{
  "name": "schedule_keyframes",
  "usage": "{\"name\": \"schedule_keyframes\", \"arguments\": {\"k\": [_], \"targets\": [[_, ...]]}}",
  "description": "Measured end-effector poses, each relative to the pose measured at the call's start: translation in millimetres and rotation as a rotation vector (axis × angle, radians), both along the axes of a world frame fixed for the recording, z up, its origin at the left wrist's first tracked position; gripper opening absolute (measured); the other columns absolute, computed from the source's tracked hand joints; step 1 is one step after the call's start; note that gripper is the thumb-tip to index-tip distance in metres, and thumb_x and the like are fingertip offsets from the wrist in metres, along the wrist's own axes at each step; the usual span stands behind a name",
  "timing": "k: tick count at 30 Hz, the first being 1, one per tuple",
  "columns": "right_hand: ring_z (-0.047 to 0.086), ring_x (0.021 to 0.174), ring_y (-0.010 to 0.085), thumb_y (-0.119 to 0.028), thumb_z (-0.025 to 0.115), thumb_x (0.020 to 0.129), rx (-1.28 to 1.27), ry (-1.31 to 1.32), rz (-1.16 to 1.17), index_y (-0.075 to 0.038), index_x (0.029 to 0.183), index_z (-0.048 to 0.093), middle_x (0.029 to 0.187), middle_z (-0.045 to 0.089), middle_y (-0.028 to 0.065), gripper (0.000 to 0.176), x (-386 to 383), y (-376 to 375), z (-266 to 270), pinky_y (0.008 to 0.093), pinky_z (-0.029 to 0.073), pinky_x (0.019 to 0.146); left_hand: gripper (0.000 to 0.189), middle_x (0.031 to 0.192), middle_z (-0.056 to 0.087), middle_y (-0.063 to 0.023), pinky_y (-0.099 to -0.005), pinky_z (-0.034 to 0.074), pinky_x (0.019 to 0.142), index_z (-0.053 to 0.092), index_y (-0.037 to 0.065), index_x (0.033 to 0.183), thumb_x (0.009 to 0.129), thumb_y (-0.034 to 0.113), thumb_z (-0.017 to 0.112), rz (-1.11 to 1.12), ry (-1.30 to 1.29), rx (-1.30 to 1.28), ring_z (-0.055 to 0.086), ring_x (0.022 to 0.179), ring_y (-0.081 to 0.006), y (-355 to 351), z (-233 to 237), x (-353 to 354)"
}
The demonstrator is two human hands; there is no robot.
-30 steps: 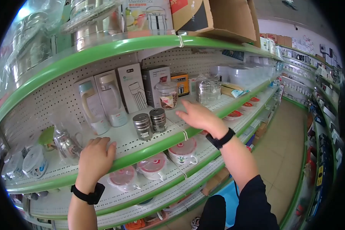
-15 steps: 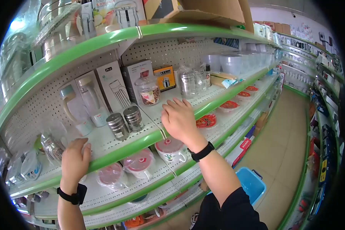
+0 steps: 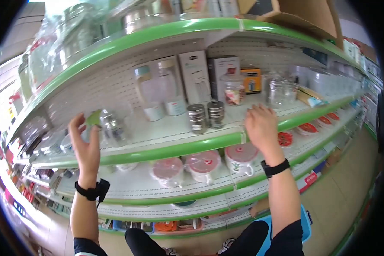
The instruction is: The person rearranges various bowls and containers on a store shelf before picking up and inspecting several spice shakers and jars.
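Note:
My left hand [image 3: 86, 143] is raised at the left of the middle shelf, thumb and fingers apart. Just beyond it are a small green item [image 3: 94, 118] and a clear-wrapped metal item [image 3: 113, 126]; whether the fingertips touch the green item is hard to tell. My right hand [image 3: 261, 127] lies palm down at the shelf's green front edge, fingers stretched out and holding nothing. Two metal shaker jars, one [image 3: 196, 118] beside the other [image 3: 216, 114], stand between my hands. Behind my right hand is a glass jar [image 3: 234, 91] with a printed label.
Bottles [image 3: 148, 94] and boxes [image 3: 195, 77] line the back of the shelf. Pink-lidded mugs [image 3: 202, 164] sit one shelf below. A cardboard box [image 3: 301, 15] rests on the top shelf. A blue basket [image 3: 305, 230] stands on the floor at right.
The view has swung left, so the shelf goods appear farther right. My left hand has lifted off the shelf edge and opened toward the wrapped items. My right hand stays at the edge.

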State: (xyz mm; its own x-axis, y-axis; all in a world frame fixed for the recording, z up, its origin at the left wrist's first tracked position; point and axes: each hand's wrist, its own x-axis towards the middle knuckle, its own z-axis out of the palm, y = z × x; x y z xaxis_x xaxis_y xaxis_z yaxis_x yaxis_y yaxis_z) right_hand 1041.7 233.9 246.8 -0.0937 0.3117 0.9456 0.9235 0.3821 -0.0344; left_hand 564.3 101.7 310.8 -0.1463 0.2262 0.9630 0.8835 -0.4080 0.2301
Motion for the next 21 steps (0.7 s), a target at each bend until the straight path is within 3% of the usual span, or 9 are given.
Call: {"name": "schedule_keyframes", "arguments": {"k": [2,3,6,7,8,14,15,18,21], "targets": [[0.069,0.109,0.0395,-0.021,0.054,0.098,0.043,0.028,0.016,-0.003,0.084,0.072,0.1,0.074,0.0195,0.029,-1.3,1.4,-1.5,0.0587,0.047,0.101,0.06,0.149,0.055,-0.0145,-0.0415,0.043,0.114,0.046,0.003,0.15,0.098,0.017,0.073,-0.018,-0.148,-0.193,0.052,0.138,-0.0287,5.2,-5.0,-7.8],[0.068,0.11,0.0398,-0.021,0.054,0.098,0.021,0.025,0.027,-0.003,0.086,0.072,0.101,0.075,0.0197,0.029,-5.8,2.6,-1.8,0.0587,0.047,0.102,0.076,0.15,0.054,-0.0196,-0.0435,0.044,0.114,0.037,0.002,0.157,0.096,0.024,0.077,-0.036,-0.184,-0.291,0.052,0.14,-0.0315,8.6,-7.9,-14.2],[0.068,0.113,0.0404,-0.022,0.055,0.098,-0.077,-0.019,-0.005,-0.002,0.091,0.075,0.106,0.076,0.0203,0.03,4.7,0.2,-0.4,0.0583,0.046,0.103,0.088,0.147,0.054,-0.0262,-0.045,0.047,0.112,0.03,0.0,0.162,0.094,0.027,0.08,-0.096,-0.299,-0.495,0.053,0.138,-0.0341,22.6,-15.6,-24.0],[0.068,0.115,0.0404,-0.023,0.055,0.098,-0.14,-0.048,-0.03,-0.002,0.094,0.076,0.109,0.076,0.0205,0.03,4.4,-2.4,1.4,0.0579,0.046,0.104,0.095,0.145,0.053,-0.0304,-0.0437,0.052,0.105,0.025,-0.002,0.164,0.093,0.027,0.081,-0.103,-0.221,-0.453,0.057,0.131,-0.0336,41.8,-28.1,-46.8],[0.068,0.115,0.0399,-0.023,0.055,0.098,-0.16,-0.036,-0.023,-0.001,0.096,0.077,0.11,0.076,0.0206,0.031,4.4,-4.7,4.0,0.0577,0.046,0.105,0.1,0.146,0.055,-0.0303,-0.0461,0.049,0.108,0.027,-0.001,0.163,0.089,0.034,0.083,-0.165,-0.293,-0.485,0.057,0.134,-0.0374,47.4,-27.0,-48.6],[0.068,0.113,0.0376,-0.029,0.057,0.102,-0.111,0.041,0.084,0.002,0.102,0.074,0.116,0.074,0.0206,0.035,7.3,-6.4,6.5,0.0556,0.046,0.105,0.09,0.119,0.065,-0.0208,-0.0364,0.054,0.09,0.032,0.0,0.161,0.089,0.027,0.08,-0.121,-0.299,-0.483,0.065,0.102,-0.0251,60.6,-12.1,-42.1],[0.068,0.115,0.0367,-0.03,0.06,0.102,-0.206,0.126,0.18,0.002,0.108,0.073,0.12,0.073,0.0208,0.036,11.4,-9.0,12.9,0.0499,0.048,0.104,0.088,0.117,0.065,-0.0196,-0.0354,0.054,0.089,0.033,0.0,0.16,0.09,0.026,0.079,-0.118,-0.303,-0.481,0.065,0.1,-0.0238,62.0,-12.2,-37.6],[0.068,0.112,0.0368,-0.027,0.064,0.1,-0.199,0.564,0.415,0.002,0.114,0.071,0.119,0.073,0.0205,0.033,25.0,-17.6,37.5,0.0459,0.049,0.103,0.079,0.116,0.066,-0.016,-0.0344,0.053,0.09,0.037,0.003,0.157,0.091,0.021,0.076,-0.155,-0.312,-0.478,0.064,0.099,-0.021,55.0,-10.3,-19.0],[0.062,0.121,0.0394,-0.03,0.071,0.097,0.063,0.385,0.125,0.0,0.126,0.066,0.127,0.067,0.022,0.042,79.5,17.4,61.0,0.0477,0.048,0.104,0.073,0.118,0.067,-0.0153,-0.0348,0.053,0.092,0.039,0.006,0.156,0.093,0.017,0.073,-0.219,-0.29,-0.387,0.065,0.102,-0.021,59.0,-17.8,-16.6]]}}
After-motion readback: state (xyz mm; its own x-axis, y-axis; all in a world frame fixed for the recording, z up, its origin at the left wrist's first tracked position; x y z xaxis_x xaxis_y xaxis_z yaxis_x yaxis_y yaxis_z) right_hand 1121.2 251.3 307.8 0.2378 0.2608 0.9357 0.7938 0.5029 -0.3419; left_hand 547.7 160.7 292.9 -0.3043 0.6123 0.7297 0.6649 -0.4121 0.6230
